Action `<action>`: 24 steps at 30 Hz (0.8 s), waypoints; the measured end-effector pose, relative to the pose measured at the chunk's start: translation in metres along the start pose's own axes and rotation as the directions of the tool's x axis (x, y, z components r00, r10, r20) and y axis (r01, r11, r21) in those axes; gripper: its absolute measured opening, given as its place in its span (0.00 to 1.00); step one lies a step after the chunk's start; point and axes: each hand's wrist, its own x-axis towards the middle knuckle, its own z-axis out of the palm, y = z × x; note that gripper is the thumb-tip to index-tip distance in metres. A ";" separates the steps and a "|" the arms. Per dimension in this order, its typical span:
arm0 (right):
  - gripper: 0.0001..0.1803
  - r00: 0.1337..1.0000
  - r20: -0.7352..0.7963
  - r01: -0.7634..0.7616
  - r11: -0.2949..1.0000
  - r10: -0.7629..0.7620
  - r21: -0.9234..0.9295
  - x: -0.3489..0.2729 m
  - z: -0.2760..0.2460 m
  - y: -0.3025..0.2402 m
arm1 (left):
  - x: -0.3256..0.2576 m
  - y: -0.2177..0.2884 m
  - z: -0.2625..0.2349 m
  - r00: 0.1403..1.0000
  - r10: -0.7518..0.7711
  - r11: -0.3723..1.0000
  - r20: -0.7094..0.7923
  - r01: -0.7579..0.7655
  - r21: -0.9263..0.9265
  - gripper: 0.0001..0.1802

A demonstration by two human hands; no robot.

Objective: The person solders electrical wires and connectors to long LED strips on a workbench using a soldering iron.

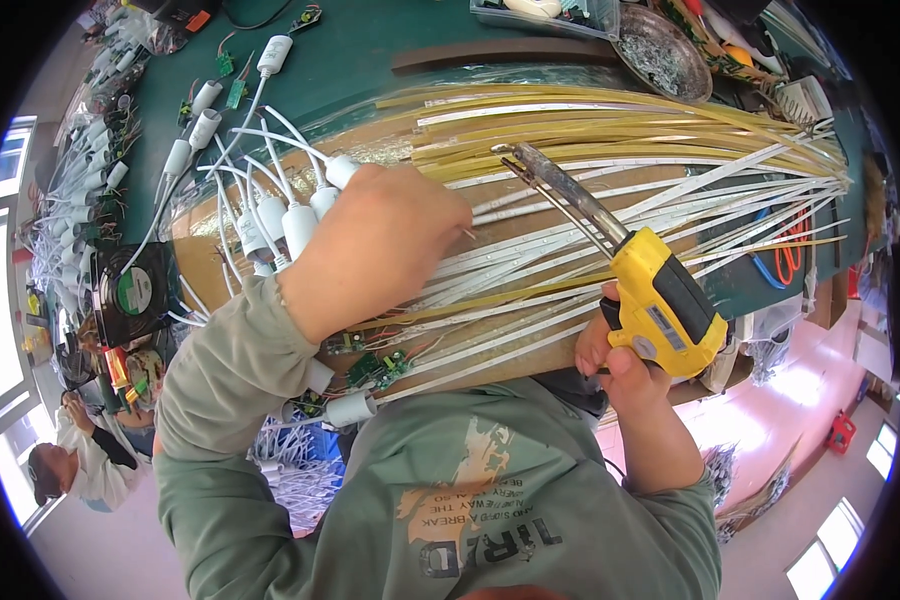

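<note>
My left hand (385, 250) is closed, knuckles up, over the middle of the bench, beside a cluster of white cylindrical housings (299, 228) with white cables. A thin pale end shows at its fingertips; the rest of what it pinches is hidden. In my right hand (625, 365) is a yellow and black soldering gun (667, 300), gripped by its body. Its darkened metal tip points up and left, above the fanned-out LED strips (530, 250), white and yellowish. Just below my left wrist lie small green circuit boards (378, 370) and a loose white housing (351, 408).
A brown board (205, 235) lies under the strips on the green bench (350, 50). A metal dish (662, 55) stands at the back right, near orange-handled scissors (790, 255). At left are a black fan (130, 290) and many more housings. Another person (85, 455) sits far left.
</note>
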 end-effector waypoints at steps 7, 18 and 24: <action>0.38 0.999 -0.010 -0.045 0.998 0.045 -0.035 -0.004 -0.001 -0.002 | -0.009 0.000 -0.003 0.996 -0.035 0.997 -0.079 0.040 0.070 0.05; 0.39 0.995 0.070 -0.051 0.981 0.065 -0.187 -0.014 -0.010 -0.002 | -0.013 0.001 0.001 0.986 0.013 0.988 -0.165 0.012 0.153 0.09; 0.40 0.999 0.032 -0.027 0.988 0.033 -0.152 -0.012 -0.005 -0.002 | -0.012 0.000 0.005 0.991 0.050 0.981 -0.120 -0.027 0.191 0.13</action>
